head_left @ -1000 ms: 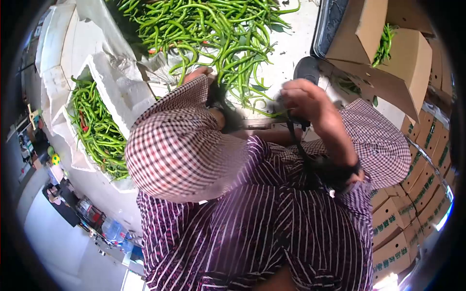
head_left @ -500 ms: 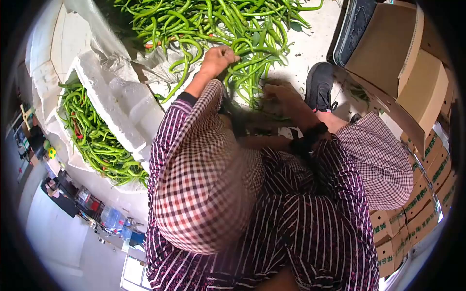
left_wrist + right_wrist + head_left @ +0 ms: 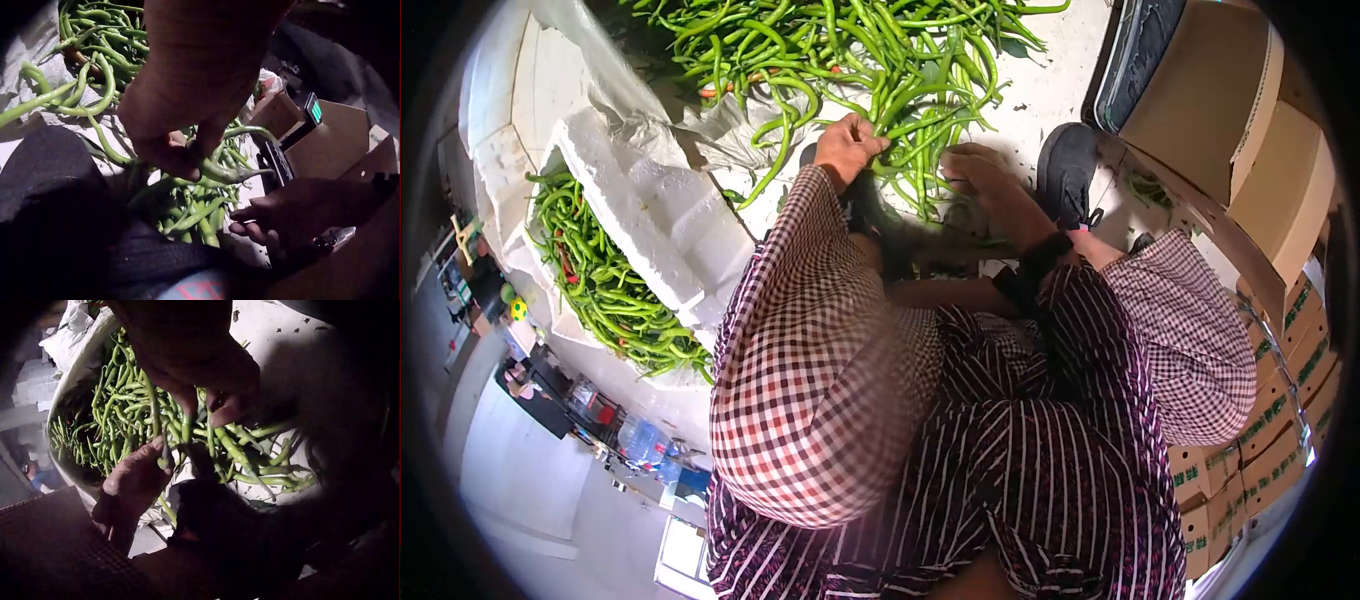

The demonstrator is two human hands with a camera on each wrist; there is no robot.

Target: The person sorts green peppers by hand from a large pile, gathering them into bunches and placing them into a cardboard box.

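Observation:
My left hand (image 3: 850,150) pinches a green chili pepper (image 3: 231,174) between thumb and fingers, at the near edge of a large heap of green chili peppers (image 3: 880,60). In the left wrist view, the pepper's tip sticks out past the fingers. My right hand (image 3: 988,180) is low beside the near end of the heap, fingers loosely bent. Nothing shows in its grasp in the left wrist view, where the right hand (image 3: 281,215) faces the peppers. From the right wrist, the fingers (image 3: 226,414) overlap peppers just beneath them, and the left hand (image 3: 134,481) is opposite.
On the left, a white foam box (image 3: 630,210) holds more green peppers (image 3: 605,285). An open cardboard box (image 3: 1200,90) stands at the right by a dark tray-like edge (image 3: 1135,60). Dark shoes (image 3: 1065,175) and checked trouser legs flank the hands. Stacked cartons (image 3: 1250,470) lie lower right.
The right hand came down from a raised position to beside the peppers. The left hand came out from behind the knee to the heap's edge. Over the last half second both barely moved.

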